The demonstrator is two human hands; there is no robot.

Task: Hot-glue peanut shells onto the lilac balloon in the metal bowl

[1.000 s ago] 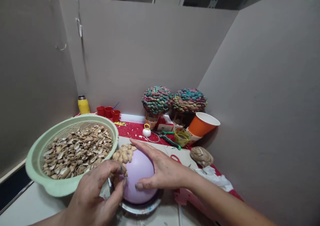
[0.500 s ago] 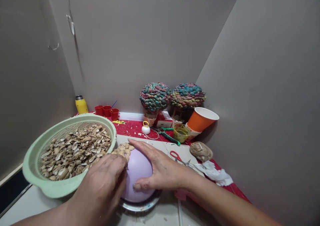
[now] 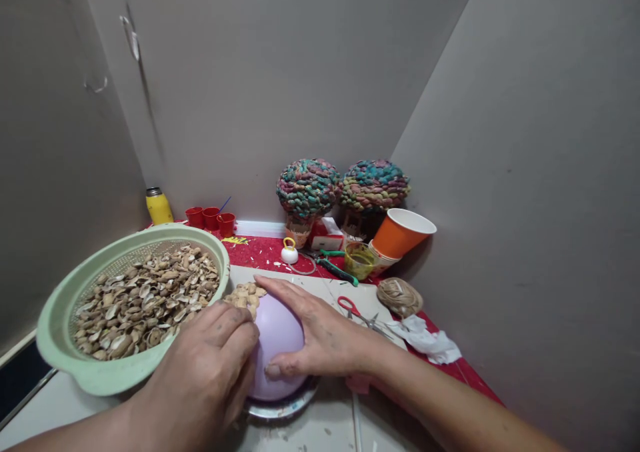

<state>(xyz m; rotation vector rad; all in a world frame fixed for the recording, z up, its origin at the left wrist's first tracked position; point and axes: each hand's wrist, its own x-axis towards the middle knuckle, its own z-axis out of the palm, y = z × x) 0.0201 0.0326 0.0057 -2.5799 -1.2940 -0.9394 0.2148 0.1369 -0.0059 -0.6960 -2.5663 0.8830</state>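
A smooth lilac ball, perhaps a balloon, rests over a shiny metal dish. Pale nut shells cover its upper left part. My right hand is spread round the ball's right side, thumb low on the front and fingers reaching over the top. At the ball's left side my left hand has its fingers bent together against the surface; whatever they pinch is hidden. Left of the ball stands a green colander full of brown nut shells.
Scissors, twine and white tissue lie to the right. Behind are green-handled pliers, a yellow cup, an orange cup, two colourful domes, red cups and a yellow bottle.
The view has tipped slightly downward. My left fingers have shifted a little against the ball's left side; my right hand keeps its hold.
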